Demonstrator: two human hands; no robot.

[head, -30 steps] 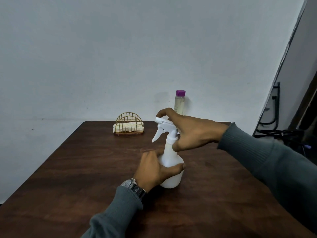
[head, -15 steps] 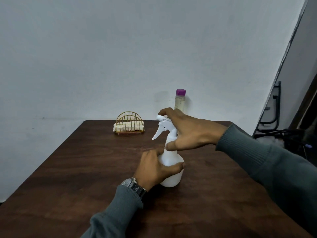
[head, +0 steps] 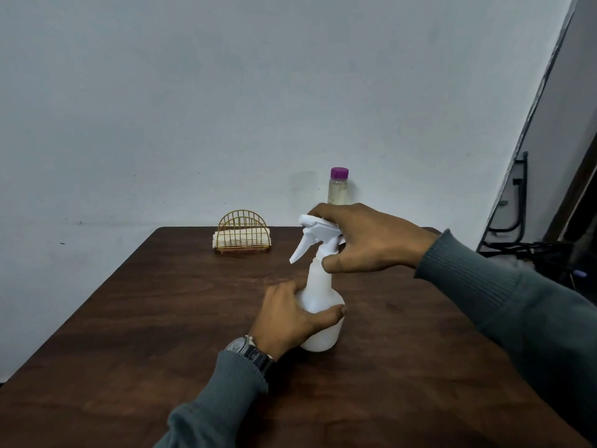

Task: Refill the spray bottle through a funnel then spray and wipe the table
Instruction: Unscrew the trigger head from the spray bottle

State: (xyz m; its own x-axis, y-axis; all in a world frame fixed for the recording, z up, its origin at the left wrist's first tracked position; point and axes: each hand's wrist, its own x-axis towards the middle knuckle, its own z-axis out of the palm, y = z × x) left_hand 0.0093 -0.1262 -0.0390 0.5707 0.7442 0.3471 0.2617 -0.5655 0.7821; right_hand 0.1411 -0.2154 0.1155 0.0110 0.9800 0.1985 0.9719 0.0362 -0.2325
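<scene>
A white spray bottle stands upright in the middle of the dark wooden table. My left hand wraps around its round body from the left. My right hand grips the white trigger head from above and the right, thumb on the neck. The trigger lever points down and to the left. Behind my right hand a clear bottle with a purple cap stands at the table's far edge, its lower part hidden. No funnel is in view.
A gold wire holder with folded white napkins stands at the back of the table near the grey wall. Black cables and a metal frame are off the table's right side. The table's left edge runs diagonally.
My right hand has shifted slightly on the spray head, the thumb sliding lower onto the neck. The bottle and my left hand stay in place.
</scene>
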